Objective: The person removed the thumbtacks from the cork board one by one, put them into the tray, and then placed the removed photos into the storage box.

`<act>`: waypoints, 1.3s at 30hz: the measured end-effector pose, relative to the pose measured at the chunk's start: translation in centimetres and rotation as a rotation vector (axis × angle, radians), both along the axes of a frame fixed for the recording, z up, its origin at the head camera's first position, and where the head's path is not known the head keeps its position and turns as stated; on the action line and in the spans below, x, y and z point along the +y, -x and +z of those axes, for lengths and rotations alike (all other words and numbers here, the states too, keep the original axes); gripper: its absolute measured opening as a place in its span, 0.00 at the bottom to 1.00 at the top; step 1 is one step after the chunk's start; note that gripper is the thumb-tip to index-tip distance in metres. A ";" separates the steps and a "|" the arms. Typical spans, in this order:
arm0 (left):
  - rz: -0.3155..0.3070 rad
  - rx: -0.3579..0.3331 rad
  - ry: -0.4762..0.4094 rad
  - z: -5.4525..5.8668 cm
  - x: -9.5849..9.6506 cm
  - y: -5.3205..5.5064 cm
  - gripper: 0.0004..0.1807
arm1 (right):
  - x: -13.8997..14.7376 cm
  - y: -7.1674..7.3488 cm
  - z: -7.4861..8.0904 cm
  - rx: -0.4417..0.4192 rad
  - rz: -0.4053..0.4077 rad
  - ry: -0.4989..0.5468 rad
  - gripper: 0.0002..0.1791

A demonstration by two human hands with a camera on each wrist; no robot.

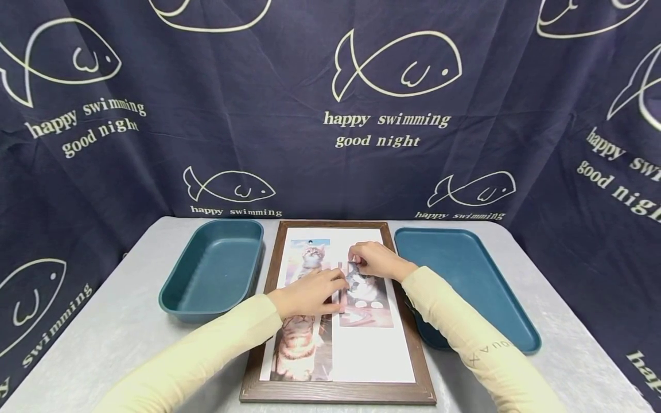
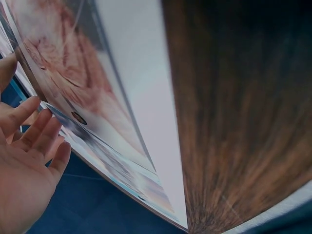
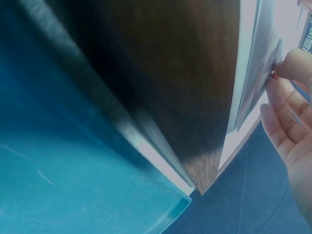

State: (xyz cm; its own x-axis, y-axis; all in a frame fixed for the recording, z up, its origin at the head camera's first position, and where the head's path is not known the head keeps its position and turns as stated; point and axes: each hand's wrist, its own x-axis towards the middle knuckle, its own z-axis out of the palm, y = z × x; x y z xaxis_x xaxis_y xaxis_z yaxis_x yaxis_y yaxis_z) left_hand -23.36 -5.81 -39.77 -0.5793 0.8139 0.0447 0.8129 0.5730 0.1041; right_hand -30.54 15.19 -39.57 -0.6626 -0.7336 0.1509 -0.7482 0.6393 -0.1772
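A whiteboard (image 1: 374, 358) with a brown wooden frame (image 1: 338, 393) lies on the table. On its right half is a photo of a grey-and-white cat (image 1: 368, 316). My right hand (image 1: 380, 260) is at that photo's top edge, its thumb and forefinger pinching a small dark piece (image 3: 272, 74), seemingly a round magnet, mostly hidden by the fingers. Fingers spread, my left hand (image 1: 308, 291) rests along the photo's left edge. On the left half lie two cat photos, the upper one (image 1: 312, 256) and the lower one (image 1: 296, 353). A dark round magnet (image 2: 79, 118) sits on one.
Left of the board stands a deep teal bin (image 1: 219, 281). A flat teal tray (image 1: 480, 287) lies to the right, close to the frame. Behind the grey table (image 1: 119, 338) hangs a dark blue curtain (image 1: 299, 115) with fish drawings.
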 end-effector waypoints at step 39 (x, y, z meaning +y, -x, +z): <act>0.003 0.008 0.025 -0.1 -0.1 0.0 0.24 | 0.0 0.1 0.9 -0.060 -0.080 0.007 0.11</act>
State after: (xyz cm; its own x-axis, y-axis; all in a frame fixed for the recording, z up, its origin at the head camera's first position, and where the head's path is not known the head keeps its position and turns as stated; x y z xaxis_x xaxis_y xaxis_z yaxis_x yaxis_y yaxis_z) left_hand -23.33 -5.94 -39.91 -0.5816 0.8130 0.0290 0.8119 0.5778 0.0833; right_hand -30.67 15.18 -38.72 -0.7271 -0.6771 0.1137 -0.6826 0.6953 -0.2248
